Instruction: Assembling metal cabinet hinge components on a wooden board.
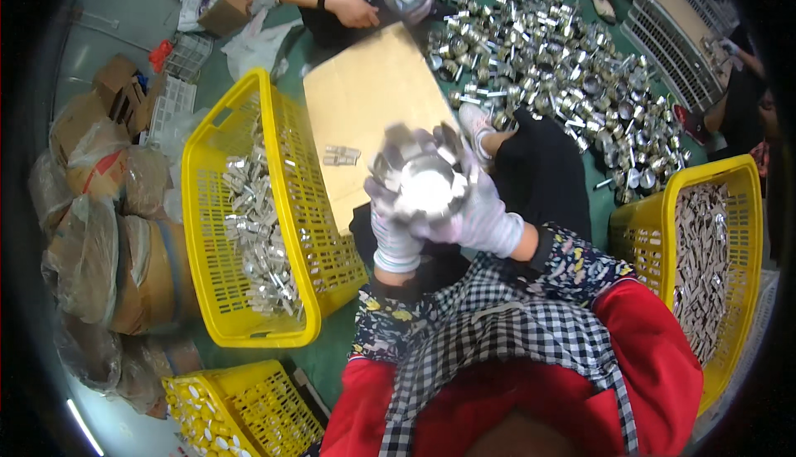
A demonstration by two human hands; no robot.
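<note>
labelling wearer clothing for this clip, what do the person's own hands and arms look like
Both hands wear pale knit work gloves with ribbed cuffs: the left hand and the right hand. Above the gloves, dark oversleeves with a small multicoloured floral print cover the forearms. Further up come red sleeves, with a black-and-white checked apron between them.

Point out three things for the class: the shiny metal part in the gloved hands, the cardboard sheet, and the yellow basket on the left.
shiny metal part (427,187), head view, on its bright round face.
cardboard sheet (373,100), head view, bare middle.
yellow basket (196,200), head view, left rim.
</note>
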